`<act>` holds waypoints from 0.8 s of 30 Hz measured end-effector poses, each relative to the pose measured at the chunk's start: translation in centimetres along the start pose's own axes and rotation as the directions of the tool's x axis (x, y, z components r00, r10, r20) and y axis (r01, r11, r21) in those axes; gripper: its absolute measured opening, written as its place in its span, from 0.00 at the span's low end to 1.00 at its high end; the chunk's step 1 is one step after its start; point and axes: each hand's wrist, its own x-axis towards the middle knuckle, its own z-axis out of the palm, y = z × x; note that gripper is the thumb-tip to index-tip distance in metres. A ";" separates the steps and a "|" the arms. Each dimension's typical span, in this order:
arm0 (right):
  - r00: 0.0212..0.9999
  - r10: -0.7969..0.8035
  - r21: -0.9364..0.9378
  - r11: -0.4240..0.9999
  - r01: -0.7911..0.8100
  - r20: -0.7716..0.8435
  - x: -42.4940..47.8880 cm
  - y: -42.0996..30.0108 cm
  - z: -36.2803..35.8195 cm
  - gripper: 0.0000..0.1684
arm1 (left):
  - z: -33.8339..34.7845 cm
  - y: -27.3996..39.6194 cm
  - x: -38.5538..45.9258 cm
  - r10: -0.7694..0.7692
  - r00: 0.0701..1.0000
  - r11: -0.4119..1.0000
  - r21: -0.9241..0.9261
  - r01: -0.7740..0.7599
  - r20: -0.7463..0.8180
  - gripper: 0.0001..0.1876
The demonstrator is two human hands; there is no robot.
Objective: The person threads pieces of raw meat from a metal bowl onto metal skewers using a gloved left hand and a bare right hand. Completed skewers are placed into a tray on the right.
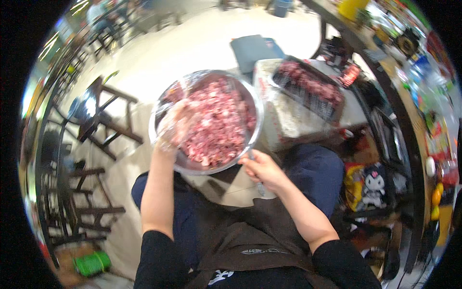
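A wide metal bowl (260,108) holds a large mass of chopped raw meat (216,126). My left hand (177,123), in a clear plastic glove, is at the bowl's left side against the meat; blur hides its fingers, so I cannot tell whether they grip any. Clear plastic film or a bag lies along the bowl's upper left. My right hand (261,168) is bare and closed around a slim metal handle (260,188) at the bowl's lower right rim; the tool's other end cannot be made out. Right of the bowl, a black tray (306,104) of raw meat sits on a white foam box (269,126).
Dark wooden stools (112,123) stand at the left, with a green bundle (92,263) at the lower left. A long cluttered counter (408,97) curves along the right. A bag with a cartoon figure (373,186) is beside my right knee. A seated person (99,18) is far back.
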 end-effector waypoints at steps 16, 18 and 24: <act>0.999 -0.037 0.071 0.997 0.038 -0.004 0.6 0.8 0.7 0.06 | 4.1 -0.8 0.6 -0.029 0.915 0.999 0.013 0.038 -0.403 0.07; 0.999 -0.034 0.060 0.998 0.035 -0.004 0.7 1.0 0.8 0.05 | 4.1 -0.7 0.4 -0.043 0.944 0.999 0.004 0.047 -0.327 0.06; 1.000 -0.028 0.065 0.997 0.028 0.005 0.7 1.2 0.9 0.04 | 3.6 -1.1 0.5 -0.064 0.929 0.998 -0.023 0.059 -0.364 0.06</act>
